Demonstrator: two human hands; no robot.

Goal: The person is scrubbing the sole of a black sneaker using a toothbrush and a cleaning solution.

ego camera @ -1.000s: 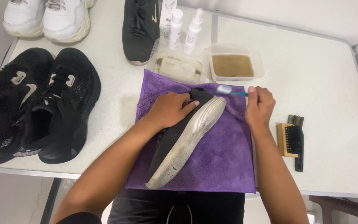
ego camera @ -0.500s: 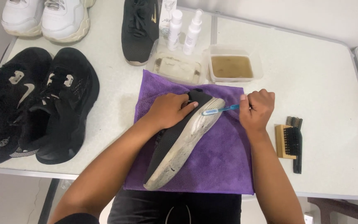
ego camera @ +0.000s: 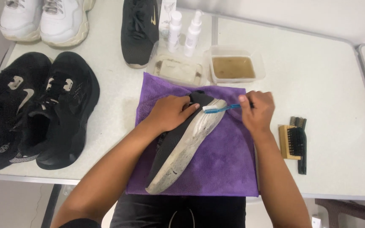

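Observation:
A black shoe (ego camera: 182, 145) lies on its side on a purple cloth (ego camera: 229, 164), its dirty whitish sole facing right. My left hand (ego camera: 170, 112) presses on the shoe's upper near the far end and holds it steady. My right hand (ego camera: 256, 109) grips a blue toothbrush (ego camera: 220, 109). The brush head rests against the far end of the sole.
A tub of brownish water (ego camera: 235, 67) and a shallow tray (ego camera: 176, 69) stand behind the cloth, with two white bottles (ego camera: 184, 27) and another black shoe (ego camera: 139, 31). A pair of black sneakers (ego camera: 34, 109) lies left, white sneakers (ego camera: 47, 19) far left. Two brushes (ego camera: 294, 141) lie right of the cloth.
My right hand has brought the toothbrush down from beside the tub onto the far end of the sole. My left hand has stayed on the shoe.

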